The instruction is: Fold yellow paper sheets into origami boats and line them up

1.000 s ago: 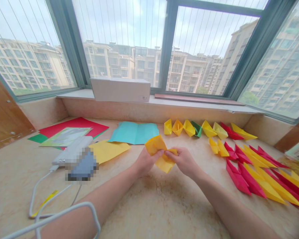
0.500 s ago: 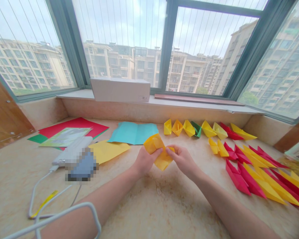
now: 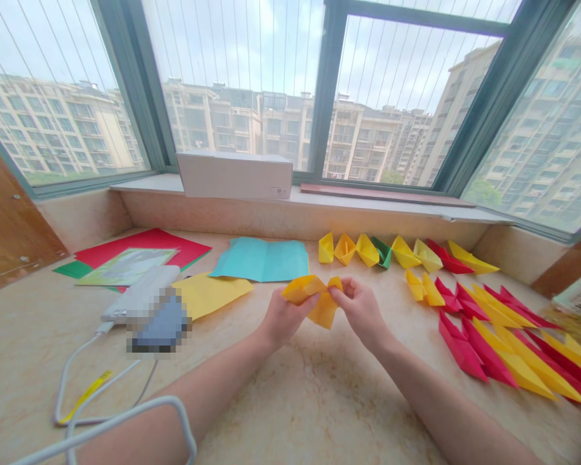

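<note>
A folded yellow paper piece (image 3: pixel 317 298) is held just above the marble counter (image 3: pixel 290 400), in the middle of the view. My left hand (image 3: pixel 283 318) pinches its left side and my right hand (image 3: pixel 361 309) pinches its right top corner. Both hands have their fingers closed on the paper. Right behind the hands lie a flat teal sheet (image 3: pixel 264 259) and a flat yellow sheet (image 3: pixel 206 294).
Folded paper boats (image 3: pixel 368 249) in yellow, green and red stand in rows at the back right, with longer red and yellow ones (image 3: pixel 508 342) nearer. Red and green sheets (image 3: pixel 145 248), a white device (image 3: pixel 140 292) with cables (image 3: pixel 101 420) lie left. A white box (image 3: pixel 235 174) sits on the sill.
The yellow paper has been pulled wider and flatter between my hands. My right hand rose a little and moved to the paper's upper right corner.
</note>
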The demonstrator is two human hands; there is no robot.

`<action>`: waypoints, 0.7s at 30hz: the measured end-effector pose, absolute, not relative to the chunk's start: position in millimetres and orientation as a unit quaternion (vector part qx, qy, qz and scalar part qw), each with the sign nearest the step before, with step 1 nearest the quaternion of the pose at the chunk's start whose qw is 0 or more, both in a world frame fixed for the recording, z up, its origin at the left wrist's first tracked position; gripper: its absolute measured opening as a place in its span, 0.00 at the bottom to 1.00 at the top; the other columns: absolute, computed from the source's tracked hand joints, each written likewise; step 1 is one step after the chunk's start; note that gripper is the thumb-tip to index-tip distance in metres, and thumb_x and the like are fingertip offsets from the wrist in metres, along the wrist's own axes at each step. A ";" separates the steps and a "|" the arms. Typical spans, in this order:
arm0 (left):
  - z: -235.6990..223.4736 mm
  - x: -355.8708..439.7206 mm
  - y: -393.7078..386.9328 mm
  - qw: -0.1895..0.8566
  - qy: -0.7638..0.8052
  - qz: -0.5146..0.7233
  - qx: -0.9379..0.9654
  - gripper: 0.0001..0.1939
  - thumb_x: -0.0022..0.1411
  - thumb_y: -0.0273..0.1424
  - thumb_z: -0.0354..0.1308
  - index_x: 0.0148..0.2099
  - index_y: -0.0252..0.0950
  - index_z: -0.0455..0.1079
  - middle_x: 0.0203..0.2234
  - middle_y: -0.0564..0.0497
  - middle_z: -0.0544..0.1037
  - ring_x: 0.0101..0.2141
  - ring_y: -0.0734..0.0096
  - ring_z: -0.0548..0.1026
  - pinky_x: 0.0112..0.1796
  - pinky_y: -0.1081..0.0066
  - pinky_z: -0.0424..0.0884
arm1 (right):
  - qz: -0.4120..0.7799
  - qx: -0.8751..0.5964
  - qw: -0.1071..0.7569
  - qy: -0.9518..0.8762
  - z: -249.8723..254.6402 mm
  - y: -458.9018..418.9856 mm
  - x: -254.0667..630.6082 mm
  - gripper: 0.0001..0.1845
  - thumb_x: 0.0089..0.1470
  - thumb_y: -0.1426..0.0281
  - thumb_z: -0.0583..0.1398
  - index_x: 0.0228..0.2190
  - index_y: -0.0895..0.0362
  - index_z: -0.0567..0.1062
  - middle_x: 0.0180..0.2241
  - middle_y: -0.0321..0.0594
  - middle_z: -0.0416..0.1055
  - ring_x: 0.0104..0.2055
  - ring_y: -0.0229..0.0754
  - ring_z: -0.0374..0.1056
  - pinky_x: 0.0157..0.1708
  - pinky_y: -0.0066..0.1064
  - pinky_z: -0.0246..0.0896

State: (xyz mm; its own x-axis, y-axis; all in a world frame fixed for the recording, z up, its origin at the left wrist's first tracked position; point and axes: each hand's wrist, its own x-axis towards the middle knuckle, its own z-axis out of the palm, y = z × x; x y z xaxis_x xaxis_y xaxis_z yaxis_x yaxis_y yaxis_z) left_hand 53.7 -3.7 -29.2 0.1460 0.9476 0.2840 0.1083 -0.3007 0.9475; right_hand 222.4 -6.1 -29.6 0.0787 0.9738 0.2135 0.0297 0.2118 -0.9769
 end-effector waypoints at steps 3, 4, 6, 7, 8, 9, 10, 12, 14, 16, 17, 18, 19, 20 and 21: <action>-30.4 53.0 -2.1 0.407 0.427 0.512 0.625 0.10 0.57 0.37 0.62 0.35 0.36 0.76 0.31 0.50 0.80 0.34 0.64 0.77 0.36 0.68 0.72 | 0.419 -0.473 0.574 -0.521 -26.2 -7.0 221.8 0.23 0.48 0.52 0.64 0.37 0.57 0.71 0.25 0.39 0.75 0.26 0.40 0.68 0.28 0.32 0.61; -30.9 52.8 -1.0 0.403 0.434 0.516 0.619 0.10 0.57 0.37 0.62 0.35 0.36 0.76 0.30 0.50 0.80 0.33 0.64 0.77 0.35 0.68 0.72 | 0.422 -0.471 0.574 -0.520 -24.7 -7.5 221.7 0.24 0.49 0.51 0.63 0.38 0.57 0.71 0.25 0.39 0.75 0.25 0.39 0.67 0.28 0.32 0.61; -31.4 52.3 1.3 0.394 0.447 0.528 0.606 0.09 0.56 0.37 0.63 0.35 0.36 0.76 0.30 0.50 0.80 0.33 0.64 0.77 0.36 0.68 0.72 | 0.424 -0.463 0.571 -0.529 -22.6 -8.8 221.2 0.25 0.52 0.51 0.61 0.42 0.57 0.71 0.27 0.41 0.76 0.26 0.40 0.67 0.28 0.32 0.60; -31.4 52.2 2.4 0.391 0.448 0.534 0.601 0.09 0.56 0.37 0.63 0.35 0.36 0.75 0.31 0.50 0.81 0.34 0.64 0.77 0.37 0.68 0.72 | 0.421 -0.457 0.567 -0.540 -22.2 -9.5 220.7 0.25 0.53 0.51 0.61 0.43 0.58 0.71 0.29 0.42 0.77 0.27 0.40 0.68 0.29 0.32 0.61; -31.2 52.1 3.3 0.391 0.448 0.538 0.597 0.09 0.56 0.36 0.63 0.36 0.36 0.75 0.32 0.50 0.81 0.35 0.63 0.78 0.38 0.68 0.72 | 0.416 -0.451 0.564 -0.553 -22.3 -10.4 220.1 0.25 0.53 0.52 0.60 0.44 0.58 0.72 0.32 0.43 0.77 0.29 0.41 0.69 0.30 0.32 0.62; -30.7 52.0 4.0 0.395 0.447 0.541 0.593 0.09 0.56 0.36 0.63 0.37 0.36 0.75 0.34 0.49 0.81 0.37 0.62 0.78 0.39 0.67 0.73 | 0.408 -0.446 0.560 -0.567 -22.9 -11.2 219.4 0.25 0.54 0.52 0.60 0.45 0.57 0.72 0.34 0.44 0.77 0.31 0.41 0.69 0.31 0.32 0.62; -30.2 51.9 4.4 0.401 0.447 0.542 0.588 0.10 0.56 0.36 0.63 0.38 0.36 0.75 0.36 0.48 0.81 0.39 0.62 0.78 0.41 0.66 0.73 | 0.400 -0.442 0.554 -0.581 -23.9 -11.9 218.6 0.25 0.54 0.53 0.60 0.47 0.57 0.73 0.35 0.44 0.77 0.33 0.42 0.69 0.31 0.33 0.63; -28.8 51.8 4.7 0.417 0.447 0.542 0.577 0.11 0.57 0.36 0.63 0.41 0.36 0.75 0.39 0.47 0.81 0.41 0.61 0.78 0.43 0.65 0.72 | 0.385 -0.440 0.543 -0.603 -26.1 -12.8 217.3 0.25 0.55 0.54 0.60 0.49 0.56 0.74 0.38 0.44 0.76 0.37 0.43 0.69 0.33 0.33 0.64; -27.4 51.6 4.7 0.431 0.437 0.546 0.570 0.13 0.58 0.37 0.62 0.43 0.36 0.74 0.41 0.46 0.81 0.43 0.61 0.78 0.45 0.65 0.72 | 0.371 -0.442 0.540 -0.613 -28.1 -12.6 216.9 0.25 0.56 0.54 0.59 0.50 0.55 0.75 0.40 0.44 0.76 0.38 0.44 0.69 0.34 0.34 0.65; -26.3 51.7 4.6 0.442 0.418 0.555 0.567 0.14 0.58 0.37 0.63 0.44 0.36 0.73 0.43 0.46 0.80 0.45 0.61 0.77 0.47 0.64 0.71 | 0.359 -0.443 0.547 -0.613 -29.4 -11.1 217.7 0.24 0.56 0.55 0.58 0.50 0.54 0.76 0.42 0.44 0.75 0.38 0.44 0.68 0.34 0.34 0.65; -25.9 51.8 4.5 0.447 0.409 0.559 0.566 0.14 0.58 0.37 0.63 0.44 0.36 0.73 0.43 0.46 0.80 0.45 0.61 0.77 0.47 0.64 0.71 | 0.355 -0.444 0.553 -0.610 -29.9 -10.1 218.4 0.24 0.56 0.55 0.59 0.50 0.53 0.76 0.42 0.44 0.75 0.37 0.43 0.68 0.33 0.33 0.65; -25.7 52.0 4.3 0.452 0.402 0.562 0.564 0.14 0.57 0.37 0.63 0.45 0.36 0.73 0.43 0.46 0.80 0.45 0.61 0.77 0.47 0.64 0.71 | 0.353 -0.445 0.558 -0.605 -30.1 -8.9 219.3 0.24 0.56 0.55 0.59 0.49 0.53 0.77 0.42 0.43 0.76 0.36 0.43 0.68 0.33 0.33 0.65; -25.7 52.2 4.1 0.456 0.396 0.563 0.565 0.15 0.57 0.37 0.64 0.44 0.36 0.73 0.43 0.46 0.80 0.45 0.61 0.77 0.47 0.64 0.71 | 0.355 -0.448 0.562 -0.598 -30.3 -7.9 220.2 0.24 0.55 0.55 0.60 0.49 0.54 0.77 0.41 0.43 0.76 0.36 0.42 0.67 0.32 0.33 0.65; -25.8 52.4 3.9 0.461 0.390 0.560 0.567 0.15 0.56 0.38 0.64 0.44 0.36 0.73 0.42 0.46 0.80 0.44 0.61 0.77 0.47 0.64 0.72 | 0.358 -0.451 0.565 -0.592 -30.3 -7.1 221.0 0.24 0.55 0.54 0.60 0.49 0.54 0.77 0.40 0.43 0.76 0.35 0.42 0.67 0.31 0.33 0.65; -26.2 52.6 3.7 0.467 0.384 0.556 0.570 0.15 0.56 0.38 0.65 0.43 0.37 0.73 0.41 0.47 0.80 0.43 0.61 0.77 0.46 0.64 0.72 | 0.364 -0.453 0.565 -0.586 -30.2 -6.5 221.7 0.25 0.54 0.54 0.61 0.49 0.55 0.77 0.39 0.43 0.76 0.34 0.42 0.67 0.30 0.33 0.64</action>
